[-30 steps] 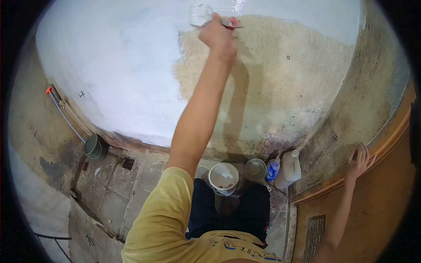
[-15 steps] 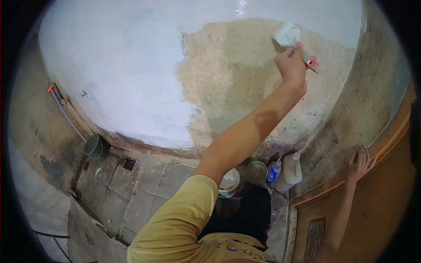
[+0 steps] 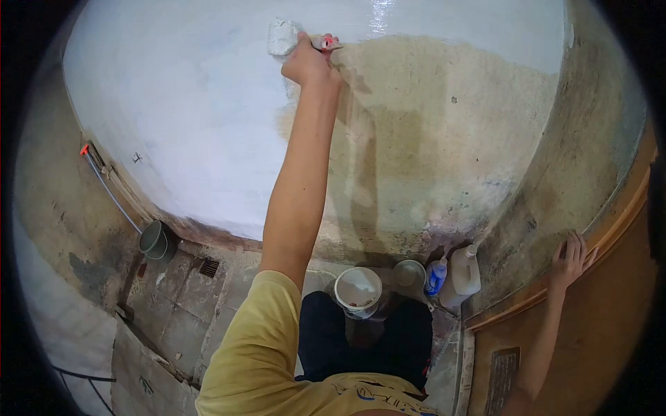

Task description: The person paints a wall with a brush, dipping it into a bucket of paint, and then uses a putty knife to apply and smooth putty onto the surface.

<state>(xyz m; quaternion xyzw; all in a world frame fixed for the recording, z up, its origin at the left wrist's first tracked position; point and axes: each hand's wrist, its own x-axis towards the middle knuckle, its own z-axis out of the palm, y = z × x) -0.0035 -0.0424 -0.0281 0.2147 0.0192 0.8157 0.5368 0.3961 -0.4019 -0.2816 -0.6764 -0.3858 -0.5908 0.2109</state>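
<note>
With my left fingers (image 3: 303, 44) I'm gripping a brush (image 3: 283, 37) at the part-white wall (image 3: 173, 125); my right fingers (image 3: 574, 248) are spreading loosely beside the wooden frame (image 3: 624, 223).

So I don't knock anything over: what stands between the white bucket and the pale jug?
The head view shows a round container and a blue bottle between the white bucket and the pale jug.

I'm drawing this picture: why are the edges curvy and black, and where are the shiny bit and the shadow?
Head view: a wide lens probably bends the wall and leaves black corners; head view, top: glare shines on the white paint; head view, middle: a shadow beside the left arm darkens the tan patch.
</note>
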